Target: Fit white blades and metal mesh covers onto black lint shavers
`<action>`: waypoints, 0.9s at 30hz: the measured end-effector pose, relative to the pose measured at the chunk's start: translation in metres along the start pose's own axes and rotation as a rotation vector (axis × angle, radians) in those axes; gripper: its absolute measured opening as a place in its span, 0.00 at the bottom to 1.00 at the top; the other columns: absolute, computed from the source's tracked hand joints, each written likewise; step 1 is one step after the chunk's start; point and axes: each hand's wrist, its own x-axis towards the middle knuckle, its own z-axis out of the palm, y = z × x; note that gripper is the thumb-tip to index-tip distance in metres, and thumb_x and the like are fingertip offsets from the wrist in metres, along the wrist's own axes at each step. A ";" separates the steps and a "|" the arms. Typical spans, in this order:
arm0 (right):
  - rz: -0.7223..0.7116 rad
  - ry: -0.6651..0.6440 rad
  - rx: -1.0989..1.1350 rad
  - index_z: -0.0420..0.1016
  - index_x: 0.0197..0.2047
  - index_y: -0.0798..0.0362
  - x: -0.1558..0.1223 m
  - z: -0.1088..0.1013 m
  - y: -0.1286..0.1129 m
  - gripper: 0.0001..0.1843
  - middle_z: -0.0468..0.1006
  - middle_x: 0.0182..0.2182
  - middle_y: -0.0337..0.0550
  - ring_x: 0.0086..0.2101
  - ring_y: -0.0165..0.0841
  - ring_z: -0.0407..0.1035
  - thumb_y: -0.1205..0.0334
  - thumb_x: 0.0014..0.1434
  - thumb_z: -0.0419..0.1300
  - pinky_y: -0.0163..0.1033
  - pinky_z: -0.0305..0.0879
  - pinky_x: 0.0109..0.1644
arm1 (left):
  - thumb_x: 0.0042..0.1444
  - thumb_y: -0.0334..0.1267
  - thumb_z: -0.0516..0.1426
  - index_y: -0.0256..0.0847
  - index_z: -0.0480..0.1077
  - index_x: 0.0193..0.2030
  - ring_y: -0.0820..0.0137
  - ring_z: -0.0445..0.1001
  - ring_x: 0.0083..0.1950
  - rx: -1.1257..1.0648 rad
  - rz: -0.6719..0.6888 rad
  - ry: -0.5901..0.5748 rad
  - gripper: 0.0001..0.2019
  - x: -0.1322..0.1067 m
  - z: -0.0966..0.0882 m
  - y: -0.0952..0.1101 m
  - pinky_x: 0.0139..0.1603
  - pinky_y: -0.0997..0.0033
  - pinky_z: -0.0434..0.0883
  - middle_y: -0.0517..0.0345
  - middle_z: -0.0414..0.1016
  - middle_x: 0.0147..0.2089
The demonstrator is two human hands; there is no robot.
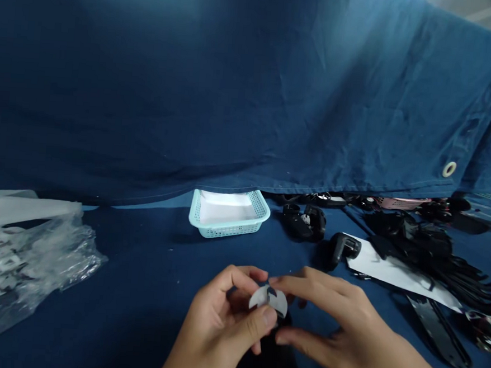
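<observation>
Between the fingertips of both hands, low in the middle of the head view, is a small grey rounded plastic piece [278,302] with a dark part across its centre. My left hand [223,322] pinches it, the thumb lying over its front. From the right, my right hand [336,325] has its index fingertip at the upper edge and its thumb lower down, closed around the piece's side. What lies under the piece, near the right thumb, is dark and hard to make out.
A light blue basket [229,229] lined with white stands ahead. Clear plastic bags [72,250] of grey-white pieces lie left. Black plastic parts [305,222] and a white sheet [403,273] spread rightward. A dark blue cloth [235,93] hangs across the back.
</observation>
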 end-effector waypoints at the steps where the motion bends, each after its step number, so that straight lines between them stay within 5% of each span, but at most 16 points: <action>1: 0.009 0.012 -0.004 0.63 0.60 0.45 0.001 0.002 -0.001 0.28 0.79 0.41 0.42 0.37 0.33 0.75 0.60 0.59 0.67 0.33 0.71 0.41 | 0.53 0.37 0.66 0.37 0.69 0.31 0.78 0.70 0.31 0.004 0.015 -0.020 0.11 0.001 -0.001 -0.001 0.26 0.79 0.69 0.54 0.70 0.47; 4: 0.006 0.018 -0.028 0.60 0.63 0.44 0.002 0.006 -0.004 0.34 0.77 0.49 0.45 0.45 0.36 0.75 0.59 0.57 0.68 0.35 0.72 0.48 | 0.54 0.37 0.66 0.37 0.69 0.32 0.78 0.69 0.31 0.009 0.043 -0.057 0.10 0.001 -0.004 -0.006 0.25 0.79 0.69 0.53 0.69 0.48; 8: -0.012 0.021 -0.095 0.62 0.61 0.45 0.002 0.008 -0.006 0.31 0.77 0.47 0.45 0.43 0.36 0.74 0.59 0.58 0.67 0.38 0.72 0.44 | 0.53 0.38 0.66 0.38 0.68 0.35 0.78 0.70 0.31 -0.024 0.019 -0.054 0.11 -0.002 -0.003 -0.010 0.24 0.80 0.69 0.53 0.67 0.52; 13: -0.033 0.049 -0.133 0.64 0.61 0.48 -0.002 0.003 -0.005 0.31 0.75 0.49 0.48 0.45 0.38 0.73 0.58 0.56 0.68 0.40 0.72 0.46 | 0.55 0.46 0.66 0.40 0.68 0.46 0.74 0.72 0.31 0.003 -0.066 -0.143 0.18 -0.006 0.000 0.000 0.29 0.77 0.69 0.57 0.74 0.36; 16: 0.011 0.083 -0.083 0.68 0.59 0.50 -0.007 0.001 -0.004 0.27 0.75 0.49 0.48 0.47 0.36 0.72 0.61 0.57 0.67 0.37 0.71 0.49 | 0.58 0.54 0.60 0.40 0.69 0.49 0.71 0.72 0.31 0.090 -0.053 -0.062 0.21 -0.011 0.004 0.007 0.32 0.72 0.72 0.55 0.74 0.35; 20: 0.124 0.171 -0.009 0.76 0.47 0.50 -0.015 0.002 0.001 0.10 0.76 0.42 0.45 0.41 0.33 0.73 0.66 0.61 0.63 0.36 0.70 0.44 | 0.62 0.53 0.56 0.42 0.70 0.49 0.70 0.74 0.31 0.241 0.025 0.172 0.18 -0.020 0.012 0.002 0.35 0.71 0.71 0.56 0.76 0.34; 23: 0.277 0.125 0.138 0.78 0.40 0.50 -0.022 0.006 0.007 0.04 0.76 0.35 0.42 0.33 0.31 0.72 0.63 0.63 0.62 0.35 0.68 0.36 | 0.63 0.49 0.56 0.40 0.70 0.49 0.70 0.74 0.30 0.265 -0.002 0.151 0.16 -0.025 0.013 -0.010 0.34 0.71 0.71 0.57 0.75 0.31; 26: 0.465 0.104 0.322 0.79 0.38 0.52 -0.026 0.011 0.014 0.08 0.77 0.34 0.42 0.33 0.33 0.71 0.56 0.62 0.63 0.37 0.66 0.37 | 0.65 0.47 0.53 0.41 0.69 0.49 0.69 0.73 0.30 0.374 0.044 0.153 0.13 -0.032 0.009 -0.025 0.34 0.71 0.70 0.59 0.72 0.29; 27: 0.530 0.102 0.387 0.78 0.38 0.53 -0.026 0.013 0.017 0.10 0.77 0.34 0.42 0.34 0.33 0.71 0.54 0.61 0.64 0.38 0.66 0.37 | 0.67 0.46 0.50 0.42 0.69 0.49 0.69 0.72 0.30 0.437 0.090 0.072 0.13 -0.036 0.009 -0.031 0.33 0.71 0.70 0.59 0.72 0.28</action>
